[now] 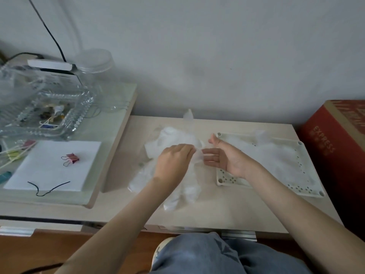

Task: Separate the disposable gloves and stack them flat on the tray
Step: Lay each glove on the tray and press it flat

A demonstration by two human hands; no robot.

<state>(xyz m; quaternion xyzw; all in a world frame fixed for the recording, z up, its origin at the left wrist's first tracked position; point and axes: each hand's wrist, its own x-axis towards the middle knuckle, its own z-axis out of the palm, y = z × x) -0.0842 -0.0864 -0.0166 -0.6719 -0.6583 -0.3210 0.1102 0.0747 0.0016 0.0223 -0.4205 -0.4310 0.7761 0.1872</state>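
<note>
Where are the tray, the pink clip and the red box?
tray (pixel 229 177): head view, on its holed near-left corner.
pink clip (pixel 71 157): head view, on its pink body, atop the white paper.
red box (pixel 335 165): head view, on its red side below the lettering.

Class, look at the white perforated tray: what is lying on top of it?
Thin translucent gloves lie crumpled over the middle of the tray, and its holed rim shows around them. The right hand hides part of its left edge. How many gloves there are cannot be told.
</note>
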